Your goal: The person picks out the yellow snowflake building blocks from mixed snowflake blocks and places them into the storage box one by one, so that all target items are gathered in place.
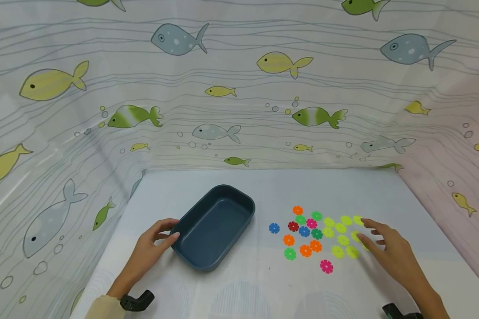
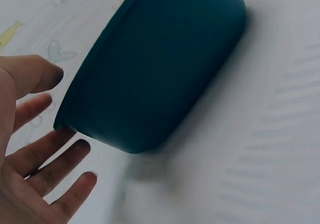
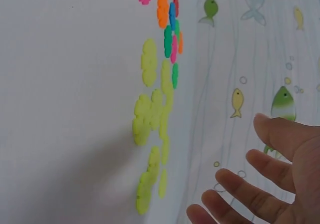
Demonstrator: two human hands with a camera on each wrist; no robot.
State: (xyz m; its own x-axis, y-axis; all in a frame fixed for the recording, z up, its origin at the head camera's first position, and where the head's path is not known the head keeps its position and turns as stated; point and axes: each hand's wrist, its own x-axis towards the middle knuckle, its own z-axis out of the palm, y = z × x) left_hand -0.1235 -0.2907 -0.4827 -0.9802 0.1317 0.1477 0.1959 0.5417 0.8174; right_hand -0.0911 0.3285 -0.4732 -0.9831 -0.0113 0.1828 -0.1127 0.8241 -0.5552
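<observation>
A dark blue oblong tub (image 1: 213, 230) with rounded corners stands at a slant on the table. At its left corner is my left hand (image 1: 149, 248), thumb and fingertips close to the rim. In the left wrist view, that hand (image 2: 25, 184) has its fingers spread and the thumb apart from the tub wall (image 2: 150, 69); one fingertip seems to touch the rim. Over the right end of a group of yellow notched discs (image 1: 343, 240) hovers my right hand (image 1: 393, 250). The right wrist view shows this hand (image 3: 307, 169) with loose, separated fingers, holding nothing, above the yellow discs (image 3: 148, 64).
Left of the yellow discs lie several mixed ones: orange (image 1: 305, 250), green (image 1: 290, 254), blue (image 1: 274, 228), dark red (image 1: 293, 226) and pink (image 1: 326, 266). A fish-patterned curtain (image 1: 263, 133) surrounds the white table (image 1: 255, 292) at the back and sides.
</observation>
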